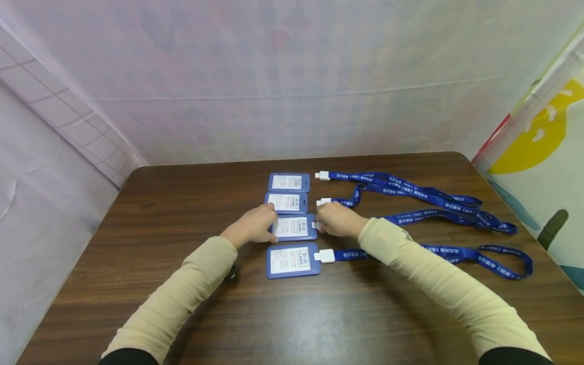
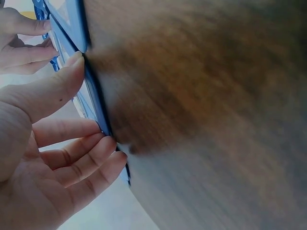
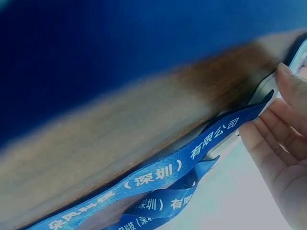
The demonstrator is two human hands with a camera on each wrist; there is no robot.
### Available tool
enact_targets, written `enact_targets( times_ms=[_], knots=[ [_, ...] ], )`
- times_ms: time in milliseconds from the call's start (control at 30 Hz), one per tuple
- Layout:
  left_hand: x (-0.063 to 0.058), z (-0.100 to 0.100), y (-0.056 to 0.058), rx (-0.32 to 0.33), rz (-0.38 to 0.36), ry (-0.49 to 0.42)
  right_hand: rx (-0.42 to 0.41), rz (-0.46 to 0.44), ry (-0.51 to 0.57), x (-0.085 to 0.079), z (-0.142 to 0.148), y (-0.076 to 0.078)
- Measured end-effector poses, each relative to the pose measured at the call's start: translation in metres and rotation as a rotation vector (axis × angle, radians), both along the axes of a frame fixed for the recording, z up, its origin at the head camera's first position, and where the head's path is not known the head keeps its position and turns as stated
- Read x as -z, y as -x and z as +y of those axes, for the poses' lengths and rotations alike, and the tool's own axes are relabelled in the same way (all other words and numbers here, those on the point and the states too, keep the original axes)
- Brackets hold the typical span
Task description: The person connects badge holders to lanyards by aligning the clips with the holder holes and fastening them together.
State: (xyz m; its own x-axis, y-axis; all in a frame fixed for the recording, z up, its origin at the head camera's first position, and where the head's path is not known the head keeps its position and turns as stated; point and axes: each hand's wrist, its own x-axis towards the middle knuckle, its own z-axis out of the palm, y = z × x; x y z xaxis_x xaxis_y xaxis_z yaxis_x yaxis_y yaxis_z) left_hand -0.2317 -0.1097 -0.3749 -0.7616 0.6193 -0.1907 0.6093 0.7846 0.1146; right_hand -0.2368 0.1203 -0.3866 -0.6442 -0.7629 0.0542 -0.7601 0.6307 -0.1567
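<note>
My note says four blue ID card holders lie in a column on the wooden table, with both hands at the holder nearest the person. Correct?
Not quite: the head view shows the left hand and right hand at the second-nearest blue ID card holder, not the nearest. The four holders do lie in a column on the wooden table.

Left arm point(image 1: 175, 294) and right arm point(image 1: 438, 279) in wrinkled beige cloth sleeves point(image 1: 201, 266), slanting inward toward far edge of brown wood-grain desk point(image 1: 365, 324). Bare left hand point(image 1: 253, 223): thumb toward near edge, spread from bent fingers, gripping. Bare right hand point(image 1: 339, 219): thumb opposite index finger, pinching; other fingers bent. Hands near each other, apart.
</note>
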Motion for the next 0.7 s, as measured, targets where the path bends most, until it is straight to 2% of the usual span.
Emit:
enact_targets(
  times_ms=[533,700],
  knots=[
    [0.0016,-0.0039,0.0026,-0.002,-0.022,-0.060,0.014,-0.047,0.025,0.0001,0.0050,-0.0016],
    [-0.0001,-0.0054,0.0002,-0.043,-0.041,-0.060,0.039,-0.065,0.013,0.0006,0.0069,-0.0026]
  ],
)
